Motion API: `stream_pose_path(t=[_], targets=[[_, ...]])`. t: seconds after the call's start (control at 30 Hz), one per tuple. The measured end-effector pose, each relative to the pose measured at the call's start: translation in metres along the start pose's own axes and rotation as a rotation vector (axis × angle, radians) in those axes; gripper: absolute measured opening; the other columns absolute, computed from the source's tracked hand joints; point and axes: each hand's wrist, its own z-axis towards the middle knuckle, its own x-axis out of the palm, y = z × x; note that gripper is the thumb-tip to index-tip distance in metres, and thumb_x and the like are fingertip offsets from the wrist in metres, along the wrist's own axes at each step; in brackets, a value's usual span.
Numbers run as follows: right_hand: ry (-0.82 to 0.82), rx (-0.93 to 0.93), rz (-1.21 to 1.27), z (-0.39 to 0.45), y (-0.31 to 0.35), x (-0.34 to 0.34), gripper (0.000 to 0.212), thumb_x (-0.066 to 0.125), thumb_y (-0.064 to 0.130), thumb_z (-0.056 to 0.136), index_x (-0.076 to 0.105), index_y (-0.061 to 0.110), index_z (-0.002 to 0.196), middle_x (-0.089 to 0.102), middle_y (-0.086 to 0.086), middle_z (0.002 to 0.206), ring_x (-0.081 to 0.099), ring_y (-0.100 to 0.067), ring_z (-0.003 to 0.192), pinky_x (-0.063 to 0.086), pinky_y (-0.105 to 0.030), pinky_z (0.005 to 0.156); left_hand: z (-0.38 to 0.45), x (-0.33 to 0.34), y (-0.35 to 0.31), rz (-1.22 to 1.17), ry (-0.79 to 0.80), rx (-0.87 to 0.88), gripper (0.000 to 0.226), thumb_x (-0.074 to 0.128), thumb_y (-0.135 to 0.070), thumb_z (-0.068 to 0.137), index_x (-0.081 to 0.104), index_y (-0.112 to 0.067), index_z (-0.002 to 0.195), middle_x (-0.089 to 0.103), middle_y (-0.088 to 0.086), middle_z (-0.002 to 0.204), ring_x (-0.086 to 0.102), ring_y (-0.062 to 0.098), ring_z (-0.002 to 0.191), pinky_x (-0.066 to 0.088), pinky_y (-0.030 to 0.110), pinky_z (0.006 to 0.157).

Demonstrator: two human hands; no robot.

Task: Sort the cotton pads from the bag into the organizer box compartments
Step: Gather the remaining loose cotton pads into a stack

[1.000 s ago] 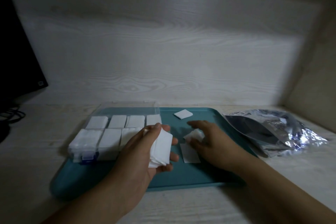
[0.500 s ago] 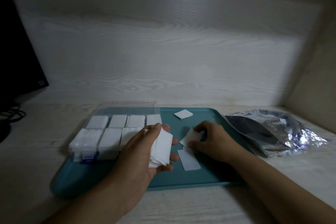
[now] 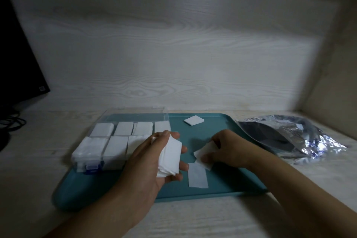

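Left hand clasps a stack of cotton pads over the tray; right hand pinches one pad beside the box.

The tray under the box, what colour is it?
Teal tray, seen in the head view.

Single head-worn wide-angle view, forward and down, close over the tray and hands.
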Motion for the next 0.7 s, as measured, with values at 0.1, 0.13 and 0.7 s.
stream_pose_path(t=[0.1,0.13,0.7], targets=[[-0.041,-0.063,0.005,-0.002,-0.003,-0.004,0.013,0.077,0.022,0.079,0.065,0.021,0.076,0.056,0.008,0.063,0.046,0.0,0.053,0.035,-0.007,0.045,-0.001,-0.001,0.0,-0.008,0.005,0.007,0.047,0.058,-0.038,0.071,0.066,-0.008,0.106,0.071,0.019,0.088,0.063,0.024,0.053,0.045,0.027,0.043],[-0.08,-0.093,0.022,-0.002,-0.005,-0.008,0.014,0.078,0.022,0.079,0.065,0.021,0.074,0.056,0.007,0.062,0.045,-0.001,0.051,0.035,-0.01,0.045,-0.001,-0.001,-0.001,-0.012,0.004,0.008,0.047,0.058,-0.038,0.071,0.066,-0.008,0.105,0.071,0.018,0.088,0.063,0.023,0.054,0.045,0.027,0.043],[-0.065,-0.16,0.928,-0.055,0.055,0.035,0.017,0.072,0.01,0.085,0.064,0.009,0.101,0.07,-0.01,0.071,0.057,-0.014,0.045,0.041,-0.023,0.04,0.004,-0.003,0.001,-0.124,-0.092,0.09,0.039,0.055,-0.033,0.079,0.067,-0.014,0.111,0.072,0.019,0.107,0.071,0.032,0.095,0.059,0.038,0.072]])
